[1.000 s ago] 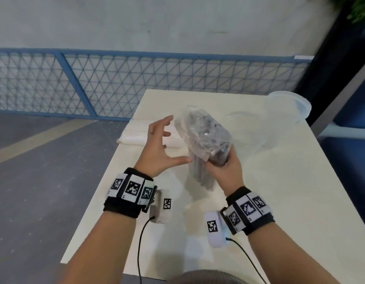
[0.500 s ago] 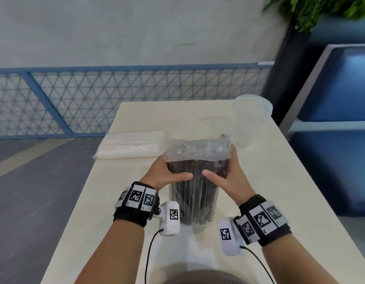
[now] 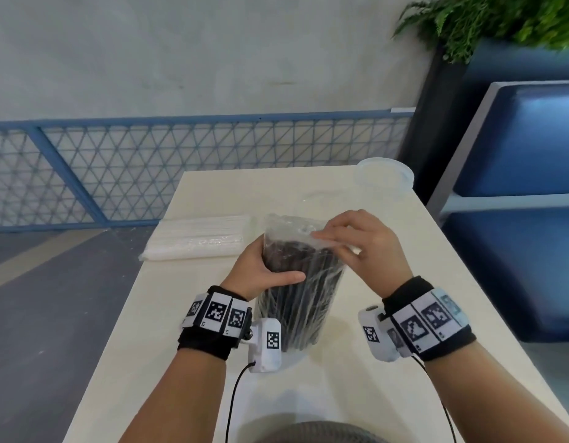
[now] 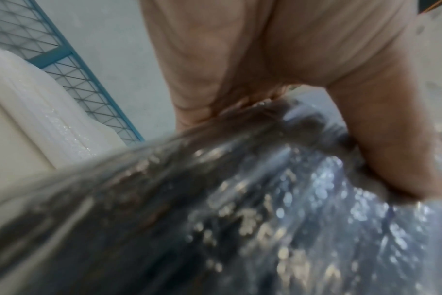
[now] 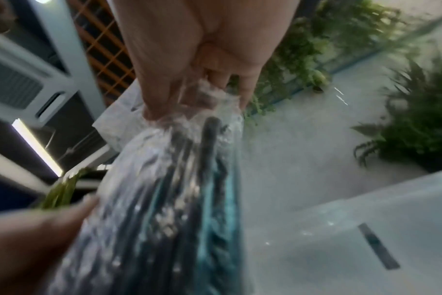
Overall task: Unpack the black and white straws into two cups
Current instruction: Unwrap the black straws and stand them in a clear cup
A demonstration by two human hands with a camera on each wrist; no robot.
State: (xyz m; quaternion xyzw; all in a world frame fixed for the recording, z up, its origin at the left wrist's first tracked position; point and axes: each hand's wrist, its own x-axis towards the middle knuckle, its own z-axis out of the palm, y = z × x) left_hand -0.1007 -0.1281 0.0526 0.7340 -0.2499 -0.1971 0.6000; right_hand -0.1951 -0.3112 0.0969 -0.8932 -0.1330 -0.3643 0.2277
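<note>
A clear plastic bag of black straws stands upright on the cream table, blurred and close in both wrist views. My left hand grips the bag's left side, thumb across the front. My right hand pinches the crinkled top of the bag. A sealed pack of white straws lies flat at the table's left edge. One clear cup stands at the far right corner; a second clear cup sits just behind the bag, hard to make out.
A blue mesh railing runs behind the table, with grey floor to the left. A blue bench and a dark planter with green ferns stand at the right. Cables trail from both wrist cameras over the near table.
The bag went from tilted in the right hand to upright on the table. My left hand closed round its side, and my right hand rose from the side to pinch the top.
</note>
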